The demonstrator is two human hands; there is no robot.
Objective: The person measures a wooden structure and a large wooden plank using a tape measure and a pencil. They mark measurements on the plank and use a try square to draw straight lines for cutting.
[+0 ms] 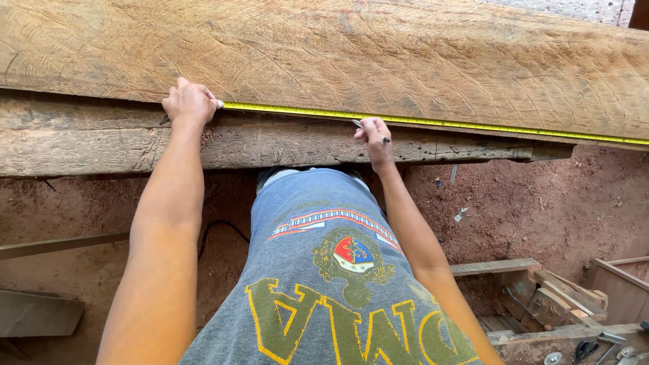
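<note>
Left hand [190, 103] is pressed down, fingers curled, on the end of a yellow tape measure [433, 122] at the near edge of a big rough-sawn wood slab [351, 54]. The tape runs flat along that edge and off to the right, out of frame. Right hand [374, 138] is closed around a pencil [368, 130], tip right beside the tape partway along. The two hands are well apart. Below the slab is a second weathered beam [101, 145], then red dirt ground [561, 203].

Risks, as a judgement:
- The tape end is held by finger pressure only, so it could slip on the coarse surface and shift the reading.
- The tape span is long and the far end is not in view; any bow or drift off the edge would skew the mark.
- Deep saw ridges could deflect the pencil tip, leaving the mark off or faint.
- The person leans far over the slab with both arms stretched, so a shift in balance would drag the tape.
- A splintery edge sits under the left fingers.
- Loose pallet scrap [541, 297] and tools [595, 348] lie on the ground at lower right, a tripping hazard when stepping back.
</note>
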